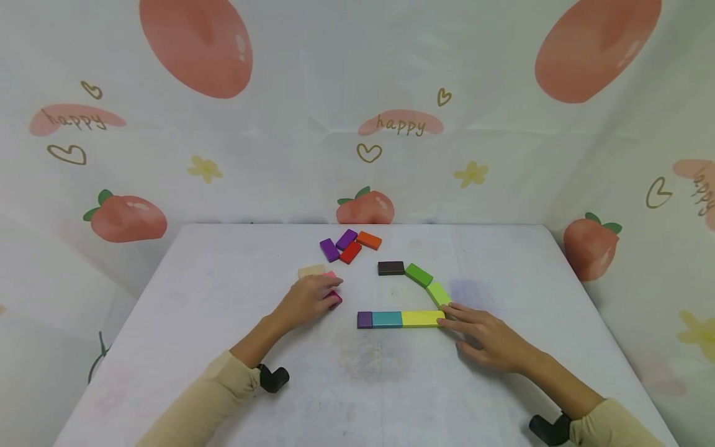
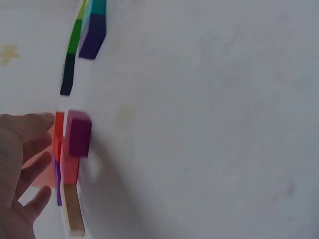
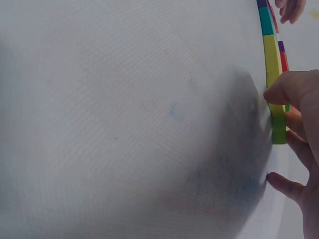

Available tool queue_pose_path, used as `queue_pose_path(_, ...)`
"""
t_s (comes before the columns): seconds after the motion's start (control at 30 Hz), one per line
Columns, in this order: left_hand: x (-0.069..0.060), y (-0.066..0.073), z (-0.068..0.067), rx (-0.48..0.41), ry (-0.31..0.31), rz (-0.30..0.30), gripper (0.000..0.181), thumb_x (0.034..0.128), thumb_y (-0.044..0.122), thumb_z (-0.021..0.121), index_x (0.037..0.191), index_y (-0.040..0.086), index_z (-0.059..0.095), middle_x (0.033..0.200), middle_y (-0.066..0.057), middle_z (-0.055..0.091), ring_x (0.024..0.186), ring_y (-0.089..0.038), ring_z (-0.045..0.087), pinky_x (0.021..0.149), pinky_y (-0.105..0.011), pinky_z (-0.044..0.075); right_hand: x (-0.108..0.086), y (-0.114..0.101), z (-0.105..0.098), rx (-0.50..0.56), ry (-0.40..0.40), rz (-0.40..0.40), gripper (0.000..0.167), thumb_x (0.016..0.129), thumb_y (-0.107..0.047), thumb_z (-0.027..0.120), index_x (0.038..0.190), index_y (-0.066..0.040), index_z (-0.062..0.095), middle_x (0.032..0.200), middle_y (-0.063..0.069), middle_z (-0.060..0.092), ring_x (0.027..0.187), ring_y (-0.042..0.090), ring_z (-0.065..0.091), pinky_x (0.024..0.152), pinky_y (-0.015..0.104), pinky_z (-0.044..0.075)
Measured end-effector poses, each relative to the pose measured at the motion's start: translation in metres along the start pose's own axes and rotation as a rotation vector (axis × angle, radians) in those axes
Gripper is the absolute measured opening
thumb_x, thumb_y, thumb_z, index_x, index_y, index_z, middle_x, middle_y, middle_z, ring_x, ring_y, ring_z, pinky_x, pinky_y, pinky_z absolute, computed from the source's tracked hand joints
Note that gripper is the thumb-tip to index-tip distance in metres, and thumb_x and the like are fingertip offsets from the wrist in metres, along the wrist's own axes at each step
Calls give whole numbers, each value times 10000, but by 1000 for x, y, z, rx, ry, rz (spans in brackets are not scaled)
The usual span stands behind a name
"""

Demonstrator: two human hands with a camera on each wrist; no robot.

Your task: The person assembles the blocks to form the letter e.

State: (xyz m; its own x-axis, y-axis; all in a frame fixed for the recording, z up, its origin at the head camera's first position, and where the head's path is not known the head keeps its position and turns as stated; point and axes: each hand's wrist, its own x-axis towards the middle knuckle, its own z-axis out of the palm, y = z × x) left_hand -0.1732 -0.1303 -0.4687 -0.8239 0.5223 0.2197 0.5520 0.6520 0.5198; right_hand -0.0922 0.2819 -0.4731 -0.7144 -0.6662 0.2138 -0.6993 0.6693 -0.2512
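Right hand (image 1: pixel 491 341) splayed at yellow block (image 1: pixel 421 319)

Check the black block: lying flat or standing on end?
Flat: in the head view, the black block shows its broad face up and a thin front edge.

On your white table (image 1: pixel 268 397): purple, teal and yellow blocks (image 1: pixel 386 320), aligned; lime, green and dark blocks (image 1: pixel 419 275), curving; purple, red and orange blocks (image 1: pixel 350 252), clustered; beige and pink blocks (image 1: pixel 310 271), adjoining.
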Motion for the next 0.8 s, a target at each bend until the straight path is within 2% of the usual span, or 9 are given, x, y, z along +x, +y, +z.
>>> queue_pose_path(0.1,2,-8,-7,-45,87,-48,382,870,61,757,1242,21,682,1154,-98,719,1100,-264,666,961,-457,519,0,0,0,-2,-2,6,518,807,-131,766,1315,-156,666,1444,96,548,1319,325,514,932,526,517)
queue_pose_path(0.23,3,-23,-16,-16,153,-117,449,855,22,759,1289,12,647,1231,-143,686,1177,-318,628,1000,-502,481,0,0,0,-1,-3,9,517,806,-131,766,1313,-162,669,1446,91,547,1320,319,514,930,519,521)
queue_pose_path(0.33,2,-32,-21,2,154,-152,493,842,14,766,1315,9,627,1233,-160,682,1192,-354,610,1000,-529,472,-1,0,0,-1,-8,17,517,809,-135,767,1315,-170,668,1450,83,545,1321,316,513,931,517,521)
queue_pose_path(0.57,-4,-48,-25,-51,129,-203,563,848,30,766,1378,24,574,1250,-161,674,1260,-387,553,1049,-570,411,-1,1,2,-5,-11,26,517,813,-144,766,1319,-182,665,1453,73,543,1326,306,511,928,512,524)
queue_pose_path(0.8,-6,-54,-26,-74,116,-240,572,858,7,741,1397,23,549,1221,-188,680,1273,-401,536,1073,-582,378,-1,1,2,-4,-11,25,518,811,-148,772,1317,-185,667,1454,69,542,1326,304,512,930,511,523)
